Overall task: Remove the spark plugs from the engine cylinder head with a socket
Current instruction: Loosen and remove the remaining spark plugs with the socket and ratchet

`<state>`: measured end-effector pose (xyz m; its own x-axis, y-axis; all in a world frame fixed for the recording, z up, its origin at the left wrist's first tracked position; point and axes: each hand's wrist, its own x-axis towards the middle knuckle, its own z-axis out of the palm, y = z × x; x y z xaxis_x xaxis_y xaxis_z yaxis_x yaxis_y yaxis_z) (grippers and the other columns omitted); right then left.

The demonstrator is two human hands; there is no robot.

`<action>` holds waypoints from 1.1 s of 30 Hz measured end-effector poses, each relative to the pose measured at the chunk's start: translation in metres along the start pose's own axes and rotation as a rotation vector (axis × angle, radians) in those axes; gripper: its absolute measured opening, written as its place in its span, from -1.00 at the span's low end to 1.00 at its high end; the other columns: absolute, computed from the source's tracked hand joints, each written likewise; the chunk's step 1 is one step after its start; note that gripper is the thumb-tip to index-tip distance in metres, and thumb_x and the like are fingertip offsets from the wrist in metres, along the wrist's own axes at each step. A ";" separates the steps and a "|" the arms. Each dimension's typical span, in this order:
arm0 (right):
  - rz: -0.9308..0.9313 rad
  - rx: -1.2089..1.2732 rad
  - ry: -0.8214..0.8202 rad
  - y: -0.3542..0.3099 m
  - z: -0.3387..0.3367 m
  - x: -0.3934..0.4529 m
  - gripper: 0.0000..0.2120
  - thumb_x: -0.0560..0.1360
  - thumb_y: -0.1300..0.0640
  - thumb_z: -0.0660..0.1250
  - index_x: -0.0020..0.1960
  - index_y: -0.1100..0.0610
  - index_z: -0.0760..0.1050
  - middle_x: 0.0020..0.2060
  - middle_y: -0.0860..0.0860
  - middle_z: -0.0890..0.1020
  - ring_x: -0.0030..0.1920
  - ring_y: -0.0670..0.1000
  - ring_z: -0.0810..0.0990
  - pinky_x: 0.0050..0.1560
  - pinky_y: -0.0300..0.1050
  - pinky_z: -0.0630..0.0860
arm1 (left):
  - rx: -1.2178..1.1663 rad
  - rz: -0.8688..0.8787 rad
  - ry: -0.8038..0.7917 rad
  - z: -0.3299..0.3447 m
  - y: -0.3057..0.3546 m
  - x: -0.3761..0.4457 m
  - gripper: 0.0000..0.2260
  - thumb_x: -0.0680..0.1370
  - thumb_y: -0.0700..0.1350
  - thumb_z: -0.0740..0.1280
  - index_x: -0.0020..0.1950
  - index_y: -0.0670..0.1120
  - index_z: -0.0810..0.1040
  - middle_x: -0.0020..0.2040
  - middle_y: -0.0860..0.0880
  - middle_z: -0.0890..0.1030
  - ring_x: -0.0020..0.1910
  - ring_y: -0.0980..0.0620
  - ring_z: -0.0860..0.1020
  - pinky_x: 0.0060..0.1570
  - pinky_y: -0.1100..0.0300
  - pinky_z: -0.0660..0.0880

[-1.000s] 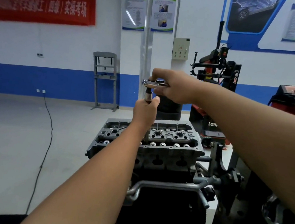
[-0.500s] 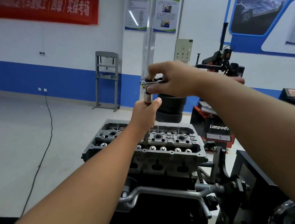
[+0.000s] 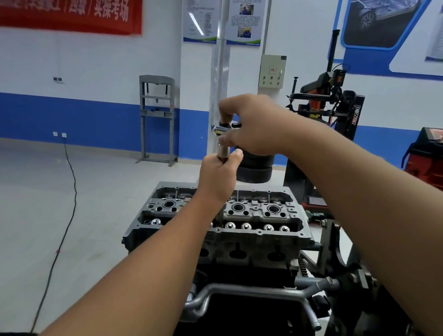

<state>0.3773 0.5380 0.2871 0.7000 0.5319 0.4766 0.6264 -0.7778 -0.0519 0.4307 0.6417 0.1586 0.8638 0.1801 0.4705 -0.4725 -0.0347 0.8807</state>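
The grey engine cylinder head (image 3: 260, 229) sits on a stand in front of me, with round spark plug wells along its middle. A silver socket extension (image 3: 222, 152) stands upright over the wells. My left hand (image 3: 218, 177) grips its shaft from below. My right hand (image 3: 252, 127) holds the ratchet head (image 3: 220, 129) on top of the extension, with fingertips pinching the head. The extension's lower end is hidden behind my left hand and forearm. No spark plug is visible.
A tyre changer (image 3: 329, 108) and stacked tyres (image 3: 255, 167) stand behind the engine. A red machine (image 3: 442, 160) is at the right. A grey press frame (image 3: 157, 119) stands by the wall. A black cable (image 3: 68, 205) runs across the floor at left.
My right hand has shifted on the ratchet head, fingers now pinching it from above. My left hand keeps its grip on the extension. The view has drifted slightly.
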 end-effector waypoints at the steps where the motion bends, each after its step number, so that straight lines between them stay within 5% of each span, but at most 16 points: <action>1: -0.008 -0.001 -0.027 0.001 -0.003 0.001 -0.80 0.56 0.03 0.47 -0.02 0.00 0.44 -0.20 -0.10 0.49 -0.24 -0.10 0.45 -0.32 -0.17 0.29 | -0.004 -0.003 -0.017 -0.001 0.000 0.000 -0.59 0.70 -0.13 0.32 -0.32 -0.17 0.34 -0.46 -0.07 0.28 -0.41 -0.11 0.27 -0.25 -0.07 0.32; 6: -0.053 0.094 -0.142 0.017 -0.013 0.008 -0.80 0.54 0.04 0.50 -0.10 -0.07 0.47 -0.06 -0.13 0.63 -0.04 0.00 0.60 0.03 0.03 0.54 | -0.009 -0.064 -0.134 -0.009 0.005 0.000 -0.58 0.71 -0.09 0.31 -0.34 -0.08 0.36 -0.49 0.02 0.29 -0.47 0.03 0.27 -0.22 -0.05 0.32; 10: -0.096 0.166 -0.195 0.034 -0.013 0.019 -0.86 0.54 0.14 0.51 -0.01 0.05 0.54 0.11 -0.16 0.69 0.20 -0.10 0.63 0.29 0.13 0.53 | -0.026 -0.077 -0.179 -0.013 0.006 0.002 -0.60 0.71 -0.13 0.31 -0.32 -0.10 0.35 -0.47 -0.03 0.26 -0.51 0.05 0.24 -0.36 0.08 0.26; 13: -0.090 0.178 -0.234 0.035 -0.007 0.019 -0.85 0.53 0.14 0.51 -0.01 0.08 0.54 0.08 -0.16 0.69 0.10 -0.27 0.60 0.15 -0.04 0.52 | -0.065 -0.072 -0.183 -0.015 0.004 0.003 -0.65 0.71 -0.18 0.30 -0.28 -0.14 0.38 -0.47 -0.03 0.27 -0.50 0.06 0.24 -0.38 0.10 0.22; 17: -0.010 0.206 -0.136 0.016 0.000 0.001 -0.83 0.54 0.02 0.50 -0.01 -0.01 0.51 -0.08 -0.25 0.66 -0.09 -0.17 0.61 -0.10 -0.13 0.51 | -0.088 -0.053 -0.184 -0.017 0.000 0.003 -0.53 0.70 -0.24 0.27 -0.41 0.03 0.46 -0.53 0.10 0.33 -0.54 0.16 0.25 -0.43 0.18 0.21; 20: 0.122 -0.047 -0.015 -0.007 0.020 -0.021 -0.80 0.62 -0.10 0.35 0.13 -0.11 0.35 -0.16 -0.09 0.58 -0.33 0.00 0.51 -0.33 -0.03 0.41 | -0.067 0.002 -0.152 -0.008 -0.001 0.003 -0.47 0.62 -0.32 0.24 -0.48 0.13 0.44 -0.54 0.12 0.40 -0.56 0.18 0.31 -0.49 0.26 0.27; 23: 0.127 -0.526 0.040 -0.028 0.041 -0.043 -0.42 0.64 -0.19 0.22 0.52 -0.03 0.03 -0.08 -0.03 0.43 -0.38 0.05 0.34 -0.45 -0.11 0.17 | 0.067 0.066 -0.090 0.002 -0.004 0.005 -0.63 0.63 -0.27 0.37 -0.34 0.01 0.46 -0.40 0.19 0.56 -0.46 0.20 0.47 -0.46 0.37 0.38; 25: 0.171 -0.580 0.052 -0.025 0.037 -0.060 -0.25 0.61 -0.24 0.23 0.58 -0.08 -0.15 -0.14 -0.07 0.48 -0.39 0.05 0.35 -0.47 -0.14 0.13 | -0.010 0.066 -0.088 0.002 -0.008 0.005 -0.66 0.63 -0.23 0.35 -0.33 -0.23 0.39 -0.43 -0.01 0.46 -0.42 0.03 0.38 -0.40 0.12 0.35; 27: 0.241 -0.649 0.048 -0.012 0.020 -0.079 -0.34 0.58 -0.25 0.22 0.52 -0.11 -0.02 -0.31 -0.08 0.50 -0.47 0.03 0.38 -0.49 -0.18 0.16 | -0.051 0.043 -0.138 -0.004 -0.007 0.005 -0.63 0.64 -0.18 0.33 -0.28 -0.33 0.35 -0.41 -0.11 0.35 -0.39 -0.03 0.28 -0.34 0.07 0.25; 29: 0.294 -0.766 0.013 0.000 0.009 -0.095 -0.68 0.59 -0.26 0.16 0.19 -0.10 0.19 -0.41 -0.07 0.43 -0.48 0.02 0.41 -0.51 -0.19 0.15 | -0.047 0.009 -0.248 -0.012 -0.004 0.009 -0.65 0.65 -0.18 0.37 -0.22 -0.38 0.43 -0.43 -0.05 0.38 -0.43 0.00 0.32 -0.33 0.10 0.28; 31: 0.361 -0.788 -0.022 0.013 0.008 -0.099 -0.70 0.63 -0.27 0.06 -0.04 -0.08 0.11 -0.42 -0.06 0.38 -0.50 -0.01 0.35 -0.51 -0.18 0.13 | -0.037 0.054 -0.358 -0.019 0.008 0.016 -0.81 0.60 -0.25 0.45 -0.22 -0.18 0.63 -0.43 0.15 0.53 -0.46 0.20 0.46 -0.37 0.26 0.41; 33: 0.379 -0.769 -0.005 0.022 0.009 -0.093 -0.70 0.65 -0.26 0.02 -0.08 -0.07 0.14 -0.43 -0.06 0.37 -0.53 -0.03 0.29 -0.50 -0.19 0.12 | -0.082 0.107 -0.444 -0.021 0.016 0.023 -0.74 0.54 -0.31 0.49 -0.22 0.04 0.71 -0.41 0.20 0.59 -0.44 0.28 0.52 -0.38 0.41 0.43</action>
<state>0.3292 0.4744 0.2333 0.8176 0.1903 0.5434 -0.0557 -0.9132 0.4036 0.4398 0.6657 0.1825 0.7925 -0.2590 0.5521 -0.5595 0.0513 0.8272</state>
